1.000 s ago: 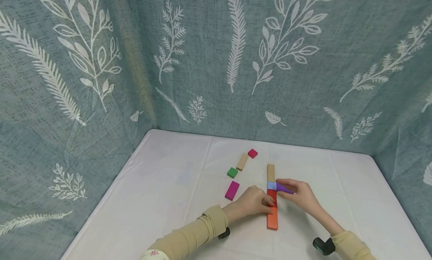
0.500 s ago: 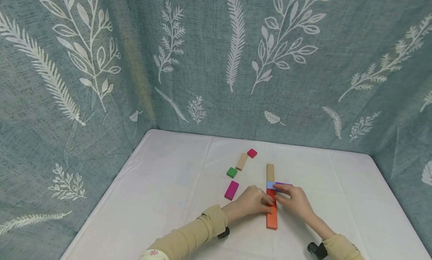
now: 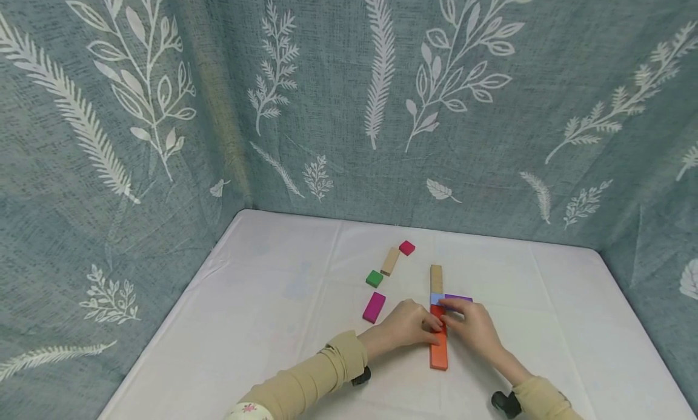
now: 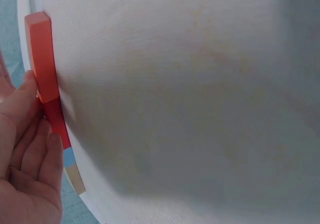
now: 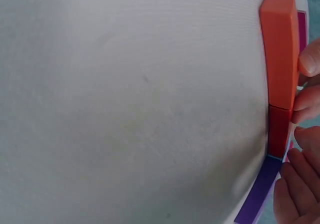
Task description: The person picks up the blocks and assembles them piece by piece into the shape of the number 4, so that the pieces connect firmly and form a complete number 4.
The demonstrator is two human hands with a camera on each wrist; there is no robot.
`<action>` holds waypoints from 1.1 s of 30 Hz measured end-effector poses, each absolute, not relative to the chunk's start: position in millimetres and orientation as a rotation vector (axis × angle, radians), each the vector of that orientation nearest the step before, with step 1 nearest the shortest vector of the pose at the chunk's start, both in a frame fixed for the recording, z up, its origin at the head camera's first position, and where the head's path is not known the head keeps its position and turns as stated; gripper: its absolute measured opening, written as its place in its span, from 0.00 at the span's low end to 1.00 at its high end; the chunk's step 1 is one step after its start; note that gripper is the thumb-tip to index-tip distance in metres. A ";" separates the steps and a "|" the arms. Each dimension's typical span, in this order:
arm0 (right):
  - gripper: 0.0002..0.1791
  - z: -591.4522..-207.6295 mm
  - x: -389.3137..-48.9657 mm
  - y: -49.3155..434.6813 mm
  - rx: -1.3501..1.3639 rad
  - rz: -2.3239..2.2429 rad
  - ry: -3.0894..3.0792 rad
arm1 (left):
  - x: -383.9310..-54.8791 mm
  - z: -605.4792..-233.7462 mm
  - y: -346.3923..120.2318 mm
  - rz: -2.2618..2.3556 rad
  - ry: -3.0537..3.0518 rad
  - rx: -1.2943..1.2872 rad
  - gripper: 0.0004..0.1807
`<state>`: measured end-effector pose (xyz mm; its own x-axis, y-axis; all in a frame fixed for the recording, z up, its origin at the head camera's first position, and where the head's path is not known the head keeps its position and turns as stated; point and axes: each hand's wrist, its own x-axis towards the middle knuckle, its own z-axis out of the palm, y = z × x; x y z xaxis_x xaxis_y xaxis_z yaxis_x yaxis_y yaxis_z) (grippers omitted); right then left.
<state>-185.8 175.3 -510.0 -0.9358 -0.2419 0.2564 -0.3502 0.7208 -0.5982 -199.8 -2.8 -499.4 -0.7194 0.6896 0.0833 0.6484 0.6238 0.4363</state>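
A row of toy blocks on the table joins a beige block, a light blue block, a red block and an orange block. A purple block extends rightward from the light blue one. My left hand rests over the row, thumb at the orange block and another fingertip by the red one. My right hand reaches in from the right, one fingertip over the light blue block and the thumb near the red. It partly covers the purple block.
Left of the row lie a magenta block, a green block, a second beige block and a crimson block. The white-covered table ends against a leaf-patterned blue-green curtain.
My right hand has let go of the purple block, which has gone from tilted to straight beside the light blue one. The hand has shifted left to the row; the left hand stays.
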 end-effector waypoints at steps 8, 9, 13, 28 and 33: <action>0.15 -513.9 -183.8 172.0 0.450 0.937 -2.760 | -199.6 -500.5 -3.3 0.702 2.740 1.113 0.13; 0.15 -514.0 -183.6 171.4 0.438 0.937 -2.767 | -199.6 -500.3 -3.2 0.707 2.737 1.116 0.13; 0.15 -514.2 -183.2 169.4 0.406 0.926 -2.782 | -200.1 -499.1 -2.8 0.676 2.738 1.153 0.13; 0.14 -515.0 -181.8 167.4 0.451 0.897 -2.724 | -197.4 -495.5 -1.4 0.587 2.734 1.234 0.12; 0.14 -513.8 -182.3 167.6 0.429 0.914 -2.737 | -194.7 -492.1 -0.4 0.503 2.778 1.278 0.12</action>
